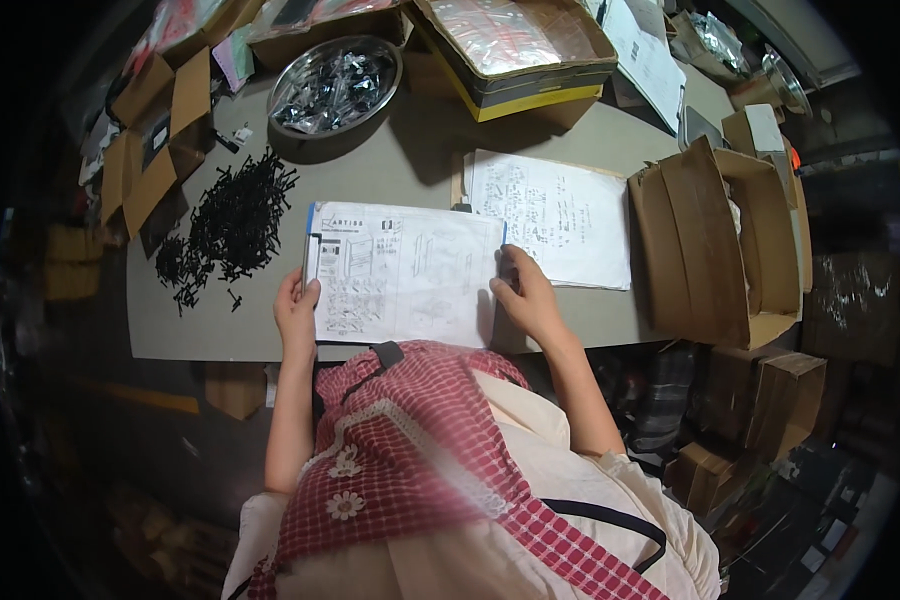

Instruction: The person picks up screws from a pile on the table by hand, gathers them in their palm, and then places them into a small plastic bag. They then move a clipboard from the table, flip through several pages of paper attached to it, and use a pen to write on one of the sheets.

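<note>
A blue-edged clipboard with printed sheets (410, 275) is held between my hands at the table's front edge. Drawings and text cover its top page. My left hand (296, 308) grips its left side, thumb over the paper. At the right side, my right hand (526, 296) has its thumb and fingers closed round the edge. Just behind, to the right, lies another clipboard with handwritten sheets (570, 220), partly covered by the one I hold. Left of my left hand spreads a pile of small black screw-like parts (232, 220).
A metal bowl of bagged parts (337, 88) stands at the back. An open carton (157, 150) sits at the far left and a larger one (720, 240) at the right. A yellow-and-black box (520, 60) holds plastic bags. More cartons (770, 395) are stacked below on the right.
</note>
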Motion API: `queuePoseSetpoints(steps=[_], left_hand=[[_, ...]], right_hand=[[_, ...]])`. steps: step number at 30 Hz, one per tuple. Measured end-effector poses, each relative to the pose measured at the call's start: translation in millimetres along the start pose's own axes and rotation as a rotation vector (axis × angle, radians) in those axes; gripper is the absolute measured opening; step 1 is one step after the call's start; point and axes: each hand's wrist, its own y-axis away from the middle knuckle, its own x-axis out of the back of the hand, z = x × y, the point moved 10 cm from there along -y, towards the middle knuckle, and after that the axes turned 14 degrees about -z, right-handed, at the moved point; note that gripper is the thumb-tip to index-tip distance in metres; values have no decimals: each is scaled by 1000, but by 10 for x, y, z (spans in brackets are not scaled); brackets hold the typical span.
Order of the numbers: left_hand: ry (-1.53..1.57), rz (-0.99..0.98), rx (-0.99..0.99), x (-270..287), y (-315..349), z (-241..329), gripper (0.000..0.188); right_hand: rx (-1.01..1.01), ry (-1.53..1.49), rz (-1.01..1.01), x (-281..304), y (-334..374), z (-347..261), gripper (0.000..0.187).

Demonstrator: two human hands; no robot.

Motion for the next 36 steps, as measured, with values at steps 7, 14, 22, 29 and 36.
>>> queuePoseSetpoints(steps=[7,14,22,29,36], left_hand=[[146,75,-160,229,105,365,39],[211,171,-200,510,138,375,44],[160,111,-197,387,8,508,43],[-5,-66,-114,0,-196,229,56],[-954,-46,-343,-384,-130,447,70]], right_hand=[[-134,-628,-234,-263,-32,130,44],[-84,-734,-493,-718,-7,-334,28],[-76,-989,-362,-641,-19,-503,38],[-20,-1136,-202,-486,-66,-469,41],[-116,-1074,45,-318,-107,-313,38]])
